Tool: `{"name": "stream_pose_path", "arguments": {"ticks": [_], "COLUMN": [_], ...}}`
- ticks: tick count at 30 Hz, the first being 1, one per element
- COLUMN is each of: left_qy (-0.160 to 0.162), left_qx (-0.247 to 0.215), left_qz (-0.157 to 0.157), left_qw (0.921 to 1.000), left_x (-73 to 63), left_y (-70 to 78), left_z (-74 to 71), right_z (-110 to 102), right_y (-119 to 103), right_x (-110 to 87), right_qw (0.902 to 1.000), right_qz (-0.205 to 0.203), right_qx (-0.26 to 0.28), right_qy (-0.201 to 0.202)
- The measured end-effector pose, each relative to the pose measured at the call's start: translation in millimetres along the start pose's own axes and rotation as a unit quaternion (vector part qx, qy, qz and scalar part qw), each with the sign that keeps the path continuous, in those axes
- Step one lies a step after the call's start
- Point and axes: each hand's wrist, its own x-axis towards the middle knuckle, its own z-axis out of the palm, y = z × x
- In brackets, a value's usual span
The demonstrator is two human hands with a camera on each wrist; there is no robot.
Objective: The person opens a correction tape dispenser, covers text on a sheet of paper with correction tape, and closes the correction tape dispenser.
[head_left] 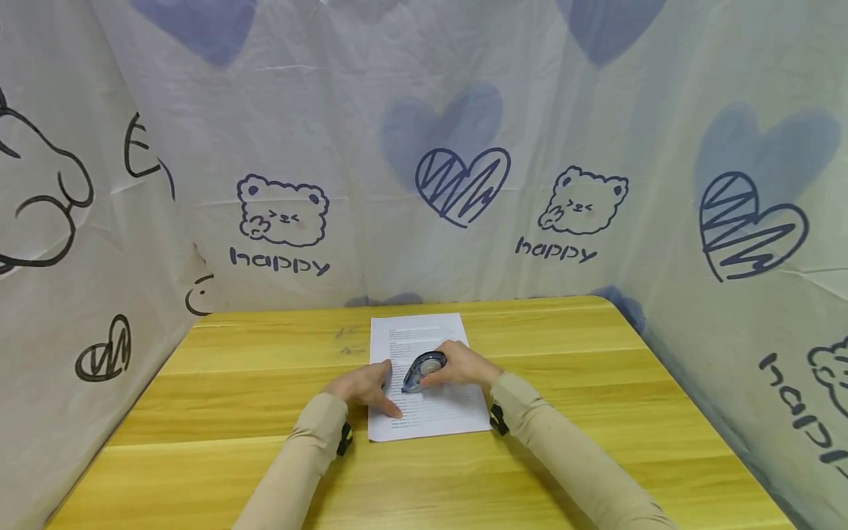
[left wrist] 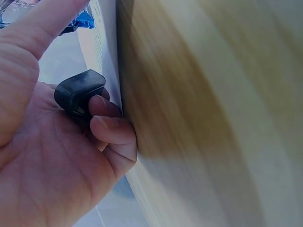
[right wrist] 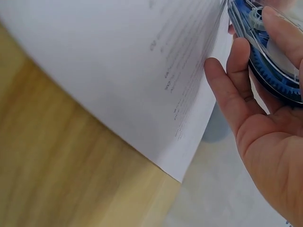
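A sheet of printed paper (head_left: 437, 423) lies on the wooden table. My right hand (head_left: 464, 364) grips a blue, see-through correction tape dispenser (head_left: 416, 373), its tip low over the lines of text. Gears show through the dispenser's casing (right wrist: 279, 71) in the right wrist view. At the paper's left edge is my left hand (head_left: 361, 386), its thumb stretched over the sheet. Tucked in that hand's curled fingers is a small dark cap (left wrist: 81, 92), seen in the left wrist view. Whether the dispenser's tip touches the paper cannot be told.
The yellow wood-grain table (head_left: 265, 412) spreads around the paper on every side. Behind it and at both sides hangs a pale curtain (head_left: 371, 221) printed with hearts and bears. Faint dark marks (head_left: 350, 341) show on the tabletop left of the sheet.
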Motion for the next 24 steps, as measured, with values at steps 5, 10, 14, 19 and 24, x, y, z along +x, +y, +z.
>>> {"name": "stream_pose_path", "arguments": {"ticks": [5, 10, 14, 19, 24], "left_qy": [-0.003, -0.004, -0.006, -0.002, -0.001], "left_qx": [-0.008, -0.014, -0.016, -0.014, -0.008], "left_qz": [-0.002, -0.003, -0.004, 0.005, 0.003], "left_qw": [1.0000, 0.9999, 0.9998, 0.9999, 1.0000], "left_x": [0.2, -1.0, -1.4, -2.8, -4.5], "left_y": [-0.1, 0.4, 0.1, 0.9, 2.0], "left_z": [0.4, 0.4, 1.0, 0.8, 0.4], "right_z": [-2.3, -3.9, -5.3, -7.2, -8.2], "right_y": [-0.2, -2.2, -4.0, -4.5, -4.8], "right_x": [-0.9, -2.0, -3.0, -4.4, -5.4], "right_qw": [0.9999, 0.9999, 0.9998, 0.9998, 0.9998], "right_qz": [0.004, 0.009, 0.015, 0.017, 0.017], "right_qx": [0.007, 0.008, 0.007, 0.003, 0.004], "right_qy": [-0.008, -0.011, -0.013, -0.011, -0.013]}}
